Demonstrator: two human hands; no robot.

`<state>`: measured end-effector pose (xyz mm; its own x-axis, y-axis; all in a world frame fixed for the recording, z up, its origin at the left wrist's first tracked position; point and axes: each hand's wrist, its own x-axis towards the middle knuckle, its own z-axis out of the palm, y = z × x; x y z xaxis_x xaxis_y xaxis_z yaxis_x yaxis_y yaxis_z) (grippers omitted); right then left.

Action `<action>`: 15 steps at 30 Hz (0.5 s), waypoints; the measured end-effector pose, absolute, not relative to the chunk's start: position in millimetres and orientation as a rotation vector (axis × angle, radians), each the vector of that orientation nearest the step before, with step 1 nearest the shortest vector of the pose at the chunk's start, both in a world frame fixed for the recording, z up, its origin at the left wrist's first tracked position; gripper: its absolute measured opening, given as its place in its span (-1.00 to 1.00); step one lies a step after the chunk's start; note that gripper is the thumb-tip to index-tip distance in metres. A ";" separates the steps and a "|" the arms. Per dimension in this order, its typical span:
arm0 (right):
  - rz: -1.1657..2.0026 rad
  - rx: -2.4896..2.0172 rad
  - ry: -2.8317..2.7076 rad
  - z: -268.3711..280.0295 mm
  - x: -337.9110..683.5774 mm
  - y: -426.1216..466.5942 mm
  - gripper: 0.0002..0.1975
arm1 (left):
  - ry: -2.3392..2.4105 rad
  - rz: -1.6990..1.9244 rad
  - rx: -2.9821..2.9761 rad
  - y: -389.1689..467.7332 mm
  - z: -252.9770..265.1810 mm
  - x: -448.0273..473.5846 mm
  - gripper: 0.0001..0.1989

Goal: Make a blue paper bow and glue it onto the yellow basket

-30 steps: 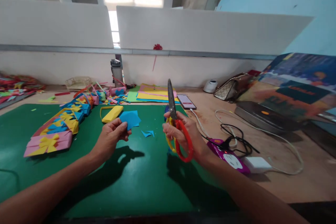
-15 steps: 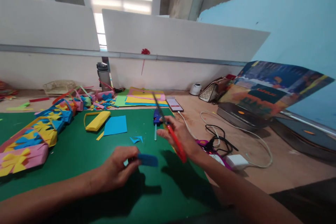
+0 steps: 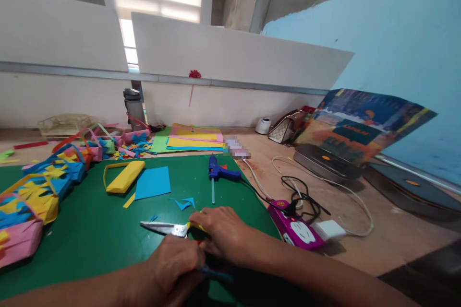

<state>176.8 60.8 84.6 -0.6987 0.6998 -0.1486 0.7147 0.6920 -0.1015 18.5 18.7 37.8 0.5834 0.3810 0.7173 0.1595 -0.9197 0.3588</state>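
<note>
My right hand [image 3: 226, 234] is closed round the yellow and red handles of the scissors [image 3: 166, 228], whose metal blades point left over the green mat [image 3: 97, 249]. Just in front of it, my left hand [image 3: 176, 259] is closed on a folded piece of blue paper [image 3: 218, 274], which sticks out to the right beneath the hands and is partly hidden. The two hands are close together, and the left one covers part of the scissors. Small blue paper scraps [image 3: 184, 203] lie beyond the blades, near a square blue sheet [image 3: 153, 182].
A blue glue gun [image 3: 219, 171] lies on the mat, its cable running to a purple power strip [image 3: 297, 225]. A yellow paper bag [image 3: 126, 176] is left of the blue sheet. Decorated paper bags [image 3: 46, 192] line the left side. Coloured sheets [image 3: 194, 138] are stacked behind.
My right hand has come down and left with the scissors, whose blades swung from pointing up to pointing left. My left hand, with the blue paper, moved lower and nearer to me.
</note>
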 end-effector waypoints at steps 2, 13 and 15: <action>-0.024 1.210 2.627 99.9 181.7 71.2 -0.76 | 0.447 1.213 2.602 18.1 37.6 16.0 -0.89; 0.255 1.500 2.297 112.2 203.6 180.8 -0.70 | 0.412 1.058 2.592 24.4 20.5 15.4 -0.88; 0.269 1.499 2.292 107.5 204.6 186.3 -0.70 | 0.429 1.047 2.593 24.7 22.8 14.9 -0.89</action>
